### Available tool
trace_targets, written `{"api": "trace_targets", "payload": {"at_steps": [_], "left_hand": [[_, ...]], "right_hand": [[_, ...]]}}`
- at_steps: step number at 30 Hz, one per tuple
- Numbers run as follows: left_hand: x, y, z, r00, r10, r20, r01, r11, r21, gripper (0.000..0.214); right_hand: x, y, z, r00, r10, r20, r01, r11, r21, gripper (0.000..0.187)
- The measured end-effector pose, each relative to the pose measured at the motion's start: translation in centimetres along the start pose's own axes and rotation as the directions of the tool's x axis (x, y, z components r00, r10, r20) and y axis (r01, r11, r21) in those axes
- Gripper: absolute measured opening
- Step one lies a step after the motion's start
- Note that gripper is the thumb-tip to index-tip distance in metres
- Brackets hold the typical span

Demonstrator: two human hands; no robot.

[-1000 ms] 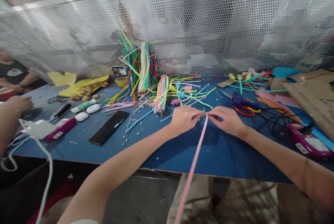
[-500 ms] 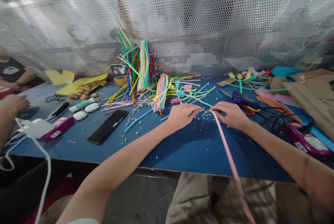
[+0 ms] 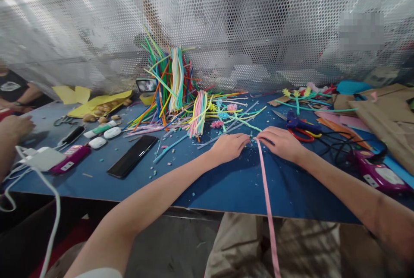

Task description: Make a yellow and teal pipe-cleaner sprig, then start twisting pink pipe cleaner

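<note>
My right hand (image 3: 280, 143) pinches the upper end of a long pink pipe cleaner (image 3: 265, 191), which hangs over the table's front edge toward my lap. Close beside it, my left hand (image 3: 229, 147) is closed, thumb and fingertips together; whatever lies between them is too small to make out. Just beyond my fingers is a twisted pale-green pipe cleaner stem (image 3: 247, 123) with blue and pink fluffy flowers (image 3: 223, 115) around it. Small coloured clippings are scattered on the blue table (image 3: 213, 187) under and around my hands.
Upright and loose pipe cleaners (image 3: 176, 79) are heaped at the back. A black phone (image 3: 132, 156) lies left. Right are scissors (image 3: 300, 134), a blue-handled tool (image 3: 295, 120), cables, a purple power strip (image 3: 378, 172) and cardboard (image 3: 388, 116). Another person's hand (image 3: 17, 127) rests far left.
Both hands stay close together, with the right hand shifted slightly left. The pink pipe cleaner's hanging length has swung left and now drops more steeply.
</note>
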State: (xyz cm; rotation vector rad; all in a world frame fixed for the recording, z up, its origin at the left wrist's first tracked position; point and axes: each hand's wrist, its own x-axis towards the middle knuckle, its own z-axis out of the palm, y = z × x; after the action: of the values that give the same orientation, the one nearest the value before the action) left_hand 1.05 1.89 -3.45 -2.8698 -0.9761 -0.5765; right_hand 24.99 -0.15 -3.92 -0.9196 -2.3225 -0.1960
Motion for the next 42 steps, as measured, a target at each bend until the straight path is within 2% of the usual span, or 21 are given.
{"api": "trace_targets", "payload": {"at_steps": [7,16,26,42], "left_hand": [[-0.3,0.0,0.5,1.000,-0.017,-0.018,0.014,0.990,-0.142,0.027],[-0.4,-0.1,0.3,0.999,-0.029,0.017,0.031,0.989,-0.147,0.030],[-0.5,-0.3,0.3,1.000,0.005,-0.008,-0.007,0.987,-0.163,0.029],[-0.6,0.1,0.4,1.000,0.013,-0.007,-0.014,0.990,-0.140,0.030]], "right_hand": [[-0.3,-0.2,0.5,0.997,-0.066,-0.034,0.065,0.998,-0.022,0.015],[-0.4,-0.6,1.0,0.996,-0.064,-0.061,0.064,0.998,-0.011,0.012],[-0.3,-1.2,0.9,0.994,-0.014,-0.107,0.019,0.999,0.038,0.011],[-0.1,-1.4,0.8,0.998,0.006,-0.057,0.001,0.993,0.120,0.017]]}}
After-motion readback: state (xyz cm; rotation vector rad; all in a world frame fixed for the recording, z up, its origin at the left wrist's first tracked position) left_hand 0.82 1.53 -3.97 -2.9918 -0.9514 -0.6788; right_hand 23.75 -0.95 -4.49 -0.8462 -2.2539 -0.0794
